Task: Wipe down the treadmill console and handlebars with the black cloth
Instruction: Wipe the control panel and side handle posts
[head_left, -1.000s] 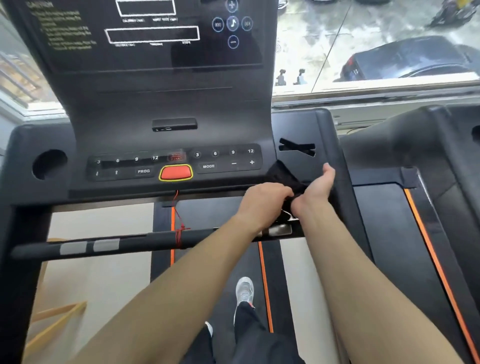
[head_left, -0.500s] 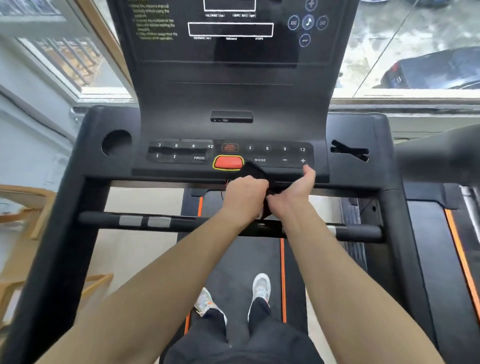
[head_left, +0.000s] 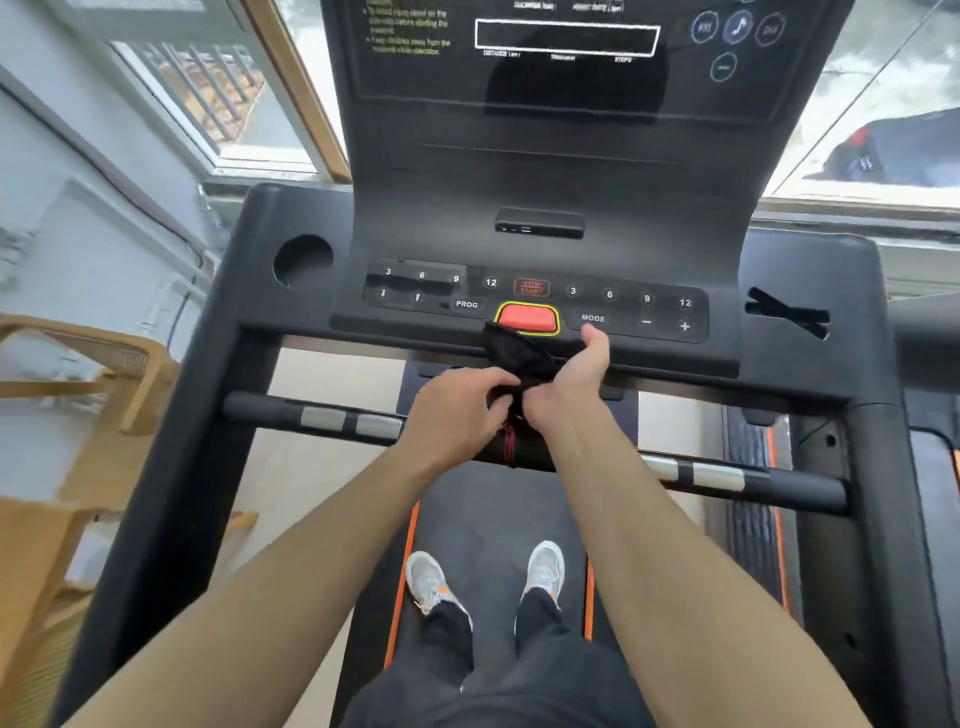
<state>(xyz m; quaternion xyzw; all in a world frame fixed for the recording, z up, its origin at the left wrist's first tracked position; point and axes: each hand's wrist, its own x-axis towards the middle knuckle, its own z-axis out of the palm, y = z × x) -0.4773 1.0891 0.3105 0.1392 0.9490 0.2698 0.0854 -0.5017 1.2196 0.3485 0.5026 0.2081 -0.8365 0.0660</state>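
The black cloth (head_left: 511, 353) is bunched between both hands, just below the red stop button (head_left: 527, 318) at the front edge of the treadmill console (head_left: 545, 208). My left hand (head_left: 457, 410) pinches the cloth's lower part with curled fingers. My right hand (head_left: 569, 382) holds its right side, thumb pointing up toward the MODE key. Both hands hover over the middle of the front handlebar (head_left: 737, 478), which has silver sensor strips. A red safety cord (head_left: 510, 441) hangs below the cloth.
A round cup holder (head_left: 303, 261) sits at the console's left and a slotted holder (head_left: 787, 313) at its right. Wooden furniture (head_left: 67, 415) stands to the left. Windows lie beyond the console. My feet (head_left: 488, 577) stand on the belt.
Both hands and the cloth have shifted left along the console, from its right end to the middle under the red button. The view has swung to centre on the console.
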